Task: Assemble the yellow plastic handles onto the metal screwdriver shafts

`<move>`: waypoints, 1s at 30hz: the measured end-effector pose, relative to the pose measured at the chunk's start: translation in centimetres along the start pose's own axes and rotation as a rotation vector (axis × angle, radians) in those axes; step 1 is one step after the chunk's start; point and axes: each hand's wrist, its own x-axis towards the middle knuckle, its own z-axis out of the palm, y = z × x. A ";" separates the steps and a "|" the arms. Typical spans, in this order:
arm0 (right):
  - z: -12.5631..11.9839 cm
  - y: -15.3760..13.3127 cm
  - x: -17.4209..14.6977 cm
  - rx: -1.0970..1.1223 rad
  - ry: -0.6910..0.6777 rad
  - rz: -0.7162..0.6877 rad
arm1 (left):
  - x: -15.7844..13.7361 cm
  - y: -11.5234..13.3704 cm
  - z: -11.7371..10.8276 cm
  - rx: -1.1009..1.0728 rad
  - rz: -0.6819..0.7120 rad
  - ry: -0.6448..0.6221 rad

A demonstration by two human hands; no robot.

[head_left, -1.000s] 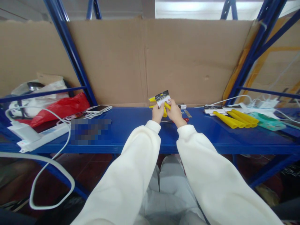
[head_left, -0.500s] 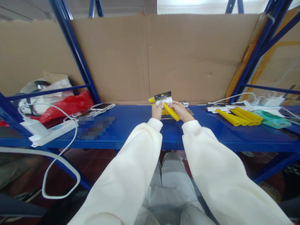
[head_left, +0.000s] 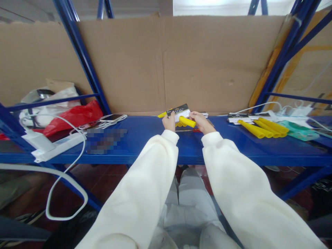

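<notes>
A black-and-white printed card (head_left: 183, 111) is held above the shelf, tilted, with a yellow tube (head_left: 188, 122) slanting across its lower right part. My left hand (head_left: 169, 121) is closed on the card's left side, thumb on the front. At the right edge, the fingers of my right hand (head_left: 200, 121) pinch the card near the tube. Behind the card a yellow strip (head_left: 162, 114) sticks out to the left. More yellow pieces lie beneath, mostly hidden by the card and tube. A thin red item (head_left: 197, 130) lies below my right hand.
On the blue shelf (head_left: 145, 138), several yellow tubes (head_left: 264, 128) with printed cards lie at right beside a teal packet (head_left: 298, 130). At left are a phone (head_left: 113, 118), cables, a white power strip (head_left: 61, 147) and a red bag (head_left: 74, 117). Cardboard (head_left: 207, 65) stands behind.
The card has tipped lower and the tube has turned closer to level. My right fingers have moved from the tube to the card's right edge. My left hand has shifted slightly left.
</notes>
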 end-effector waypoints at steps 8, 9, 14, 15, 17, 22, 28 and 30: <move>0.1 -0.1 -0.1 0.007 0.051 0.039 | 1.3 -1.2 0.4 -0.036 -0.028 -0.047; 0.1 -0.1 -0.1 0.004 0.053 0.032 | 1.5 -1.3 0.4 -0.047 -0.032 -0.057; 0.2 -0.2 -0.1 0.003 0.093 0.015 | 1.9 -1.3 0.3 -0.107 -0.094 0.004; 0.2 -0.2 -0.1 0.004 0.100 0.012 | 1.9 -1.3 0.2 -0.097 -0.092 0.021; 0.3 -0.2 -0.1 0.006 0.108 0.006 | 1.7 -1.2 0.1 -0.073 -0.086 0.048; 0.4 0.0 0.1 0.000 0.103 -0.009 | 1.4 -1.1 0.3 -0.196 -0.111 0.085; 0.5 0.0 -0.1 0.015 0.088 -0.038 | 2.1 -1.3 0.5 -0.410 -0.156 0.116; 0.6 -0.1 -0.1 0.030 0.085 -0.045 | 2.2 -1.4 0.5 -0.431 -0.169 0.121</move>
